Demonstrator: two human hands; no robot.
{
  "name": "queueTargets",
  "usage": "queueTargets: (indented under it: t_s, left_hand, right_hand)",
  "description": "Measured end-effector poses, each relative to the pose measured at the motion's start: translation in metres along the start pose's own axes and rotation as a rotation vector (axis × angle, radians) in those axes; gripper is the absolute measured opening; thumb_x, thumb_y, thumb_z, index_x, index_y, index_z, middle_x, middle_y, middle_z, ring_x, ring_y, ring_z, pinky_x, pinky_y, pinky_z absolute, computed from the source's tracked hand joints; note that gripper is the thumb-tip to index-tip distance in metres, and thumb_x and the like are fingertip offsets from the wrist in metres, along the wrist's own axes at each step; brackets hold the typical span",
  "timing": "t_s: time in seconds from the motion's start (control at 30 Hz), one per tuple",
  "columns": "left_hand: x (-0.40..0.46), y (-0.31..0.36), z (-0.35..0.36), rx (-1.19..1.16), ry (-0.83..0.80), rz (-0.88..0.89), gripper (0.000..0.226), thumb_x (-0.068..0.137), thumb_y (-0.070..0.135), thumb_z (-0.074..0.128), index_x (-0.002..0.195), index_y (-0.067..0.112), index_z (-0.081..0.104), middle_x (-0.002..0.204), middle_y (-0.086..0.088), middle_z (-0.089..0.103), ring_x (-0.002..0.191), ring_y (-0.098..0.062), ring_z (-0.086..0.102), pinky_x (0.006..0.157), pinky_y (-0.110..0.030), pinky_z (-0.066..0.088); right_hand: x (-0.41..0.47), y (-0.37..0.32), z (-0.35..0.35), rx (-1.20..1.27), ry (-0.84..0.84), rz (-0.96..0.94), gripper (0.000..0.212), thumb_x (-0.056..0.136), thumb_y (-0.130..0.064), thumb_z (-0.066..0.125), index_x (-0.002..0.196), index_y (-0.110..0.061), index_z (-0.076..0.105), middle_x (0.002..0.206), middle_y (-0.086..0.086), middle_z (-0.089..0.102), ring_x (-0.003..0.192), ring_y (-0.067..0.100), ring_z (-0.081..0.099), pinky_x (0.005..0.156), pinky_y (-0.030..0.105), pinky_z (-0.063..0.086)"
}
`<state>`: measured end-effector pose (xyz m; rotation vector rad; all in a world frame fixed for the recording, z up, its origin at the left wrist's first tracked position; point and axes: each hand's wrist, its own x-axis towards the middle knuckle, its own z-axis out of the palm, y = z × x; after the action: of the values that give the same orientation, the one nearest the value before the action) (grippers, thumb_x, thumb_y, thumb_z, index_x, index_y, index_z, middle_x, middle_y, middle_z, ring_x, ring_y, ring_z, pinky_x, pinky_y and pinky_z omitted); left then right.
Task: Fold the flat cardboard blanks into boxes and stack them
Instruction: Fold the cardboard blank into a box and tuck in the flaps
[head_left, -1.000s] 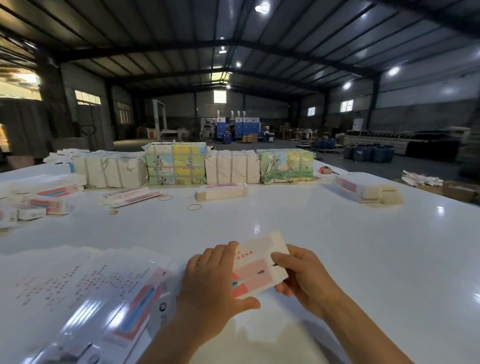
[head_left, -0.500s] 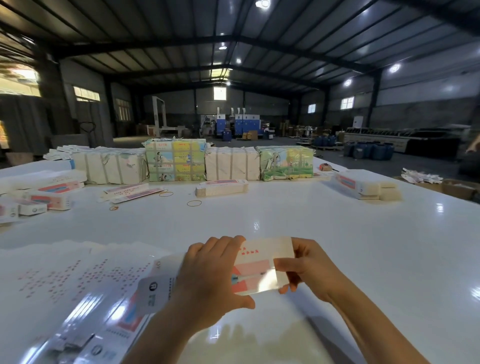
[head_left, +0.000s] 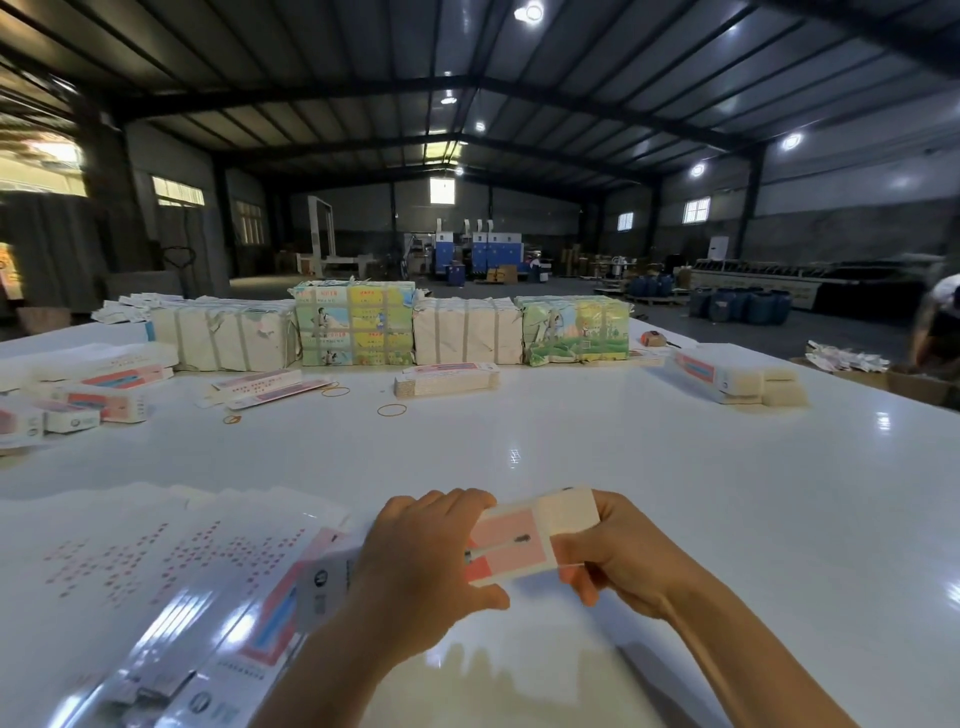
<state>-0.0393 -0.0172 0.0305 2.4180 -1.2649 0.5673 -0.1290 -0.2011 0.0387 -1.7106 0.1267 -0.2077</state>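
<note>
Both hands clamp one blank (head_left: 524, 540) just above the bench (head_left: 675, 467): the left hand (head_left: 415, 566) wraps its left part, the right hand (head_left: 613, 556) pinches its right end. An uneven squeeze could crease it crooked or let it slip. Left of the blank lies a fan of flat blanks (head_left: 171, 571), easily scattered; right of it the bench looks open.

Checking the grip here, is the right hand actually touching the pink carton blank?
Touching. The head view shows the right hand pinching the pink carton blank at its right end.
</note>
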Motion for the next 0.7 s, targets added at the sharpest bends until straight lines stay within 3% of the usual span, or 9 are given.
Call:
queueTargets:
  t_s: [0.1, 0.2, 0.3, 0.4, 0.47, 0.53, 0.6, 0.7]
  left_hand:
    - [0.001, 0.002, -0.001, 0.014, -0.036, -0.011, 0.077, 0.061, 0.073, 0.065, 0.125, 0.041, 0.037, 0.111, 0.021, 0.055, 0.082, -0.003, 0.039, 0.069, -0.016, 0.023]
    - [-0.001, 0.004, 0.003, -0.053, -0.138, -0.017, 0.088, 0.06, 0.079, 0.059, 0.133, 0.044, 0.023, 0.118, 0.026, 0.046, 0.096, 0.0, 0.047, 0.07, -0.009, 0.027]
    - [0.0, 0.003, -0.001, -0.201, -0.168, -0.057, 0.076, 0.065, 0.075, 0.06, 0.128, 0.046, 0.029, 0.111, 0.032, 0.042, 0.091, 0.004, 0.052, 0.059, -0.001, 0.034]
    - [-0.001, -0.002, -0.005, -0.316, -0.064, -0.159, 0.061, 0.064, 0.07, 0.066, 0.113, 0.045, 0.039, 0.099, 0.033, 0.048, 0.082, 0.005, 0.056, 0.06, -0.002, 0.041]
    - [-0.001, -0.006, -0.005, -0.297, -0.008, -0.224, 0.057, 0.063, 0.07, 0.066, 0.106, 0.043, 0.041, 0.099, 0.028, 0.052, 0.083, 0.0, 0.059, 0.066, -0.01, 0.047]
    - [-0.001, -0.008, -0.004, -0.255, 0.017, -0.269, 0.055, 0.064, 0.071, 0.065, 0.103, 0.042, 0.04, 0.099, 0.026, 0.053, 0.083, -0.003, 0.059, 0.066, -0.016, 0.049]
    - [-0.001, -0.008, -0.004, -0.236, 0.017, -0.288, 0.055, 0.065, 0.072, 0.064, 0.102, 0.042, 0.038, 0.099, 0.026, 0.051, 0.081, -0.003, 0.058, 0.062, -0.014, 0.047]
    - [-0.001, -0.005, -0.002, -0.232, 0.004, -0.282, 0.055, 0.065, 0.073, 0.064, 0.1, 0.044, 0.034, 0.097, 0.026, 0.047, 0.079, -0.002, 0.057, 0.059, -0.009, 0.042]
  right_hand:
    - [0.0, -0.001, 0.0, 0.03, 0.054, 0.008, 0.034, 0.055, -0.007, 0.062, 0.085, -0.016, 0.076, 0.086, 0.036, 0.061, 0.042, 0.02, 0.042, 0.036, 0.022, 0.032]
    - [-0.001, -0.002, -0.006, 0.151, 0.093, 0.05, 0.022, 0.066, 0.004, 0.063, 0.084, -0.005, 0.071, 0.096, 0.038, 0.061, 0.045, 0.017, 0.037, 0.034, 0.02, 0.029]
    - [-0.001, -0.002, -0.012, 0.268, 0.165, 0.085, 0.012, 0.076, 0.009, 0.061, 0.086, 0.003, 0.062, 0.071, 0.024, 0.058, 0.038, 0.012, 0.03, 0.035, 0.019, 0.026]
    - [0.001, -0.002, -0.001, 0.374, 0.371, 0.01, 0.013, 0.087, -0.011, 0.062, 0.084, 0.001, 0.059, 0.053, 0.01, 0.049, 0.038, 0.015, 0.036, 0.037, 0.023, 0.032]
    - [0.0, 0.001, 0.012, 0.313, 0.651, -0.139, 0.016, 0.092, -0.014, 0.059, 0.08, -0.004, 0.061, 0.055, 0.005, 0.055, 0.041, 0.015, 0.047, 0.039, 0.023, 0.039]
    - [-0.002, 0.002, 0.028, 0.098, 0.797, -0.273, 0.014, 0.09, -0.012, 0.06, 0.077, -0.015, 0.066, 0.061, -0.004, 0.063, 0.049, 0.008, 0.054, 0.045, 0.018, 0.044]
    - [-0.003, 0.005, 0.042, -0.052, 0.759, -0.329, 0.02, 0.089, -0.012, 0.061, 0.078, -0.026, 0.069, 0.075, -0.008, 0.066, 0.063, 0.003, 0.06, 0.055, 0.014, 0.046]
    - [-0.003, 0.008, 0.051, -0.103, 0.716, -0.34, 0.016, 0.091, -0.013, 0.061, 0.088, -0.026, 0.071, 0.088, -0.008, 0.063, 0.077, -0.005, 0.058, 0.062, 0.007, 0.043]
